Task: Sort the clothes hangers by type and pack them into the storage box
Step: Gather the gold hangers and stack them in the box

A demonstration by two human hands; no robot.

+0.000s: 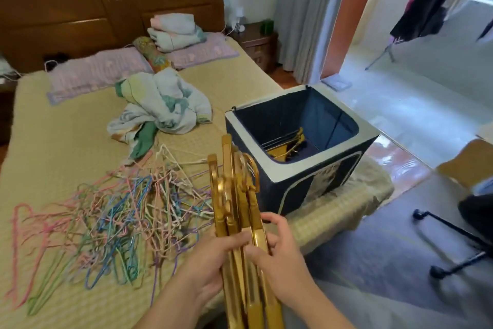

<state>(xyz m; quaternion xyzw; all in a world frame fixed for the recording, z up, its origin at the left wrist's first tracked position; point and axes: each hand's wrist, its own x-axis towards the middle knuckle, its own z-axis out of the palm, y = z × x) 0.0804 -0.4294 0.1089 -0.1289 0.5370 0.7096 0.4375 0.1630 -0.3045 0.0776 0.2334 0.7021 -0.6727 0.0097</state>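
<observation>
Several gold hangers stand bunched together, hooks pointing away, held upright over the near edge of the bed. The left hand wraps its fingers round the middle of the bundle, and the right hand closes on the rightmost hanger from the other side, thumb and fingers pinching it. Just beyond and to the right, the dark storage box sits open on the bed's corner, with a few gold hangers of the same kind already lying at its bottom. To the left of the bundle, a loose tangle of thin coloured wire hangers spreads over the bed, unsorted. Farther off lie a crumpled blanket and pillows by the headboard. Judging from this, the gold set is being squared up before going into the box. The hooks sit at uneven heights, so one could catch on the box's rim or on its neighbours and tip the bundle apart as it is lowered. The box stands close to the bed's edge, so a hard push could shift it off. A wire hanger near the bundle could also snag and ride along into the wrong group.
</observation>
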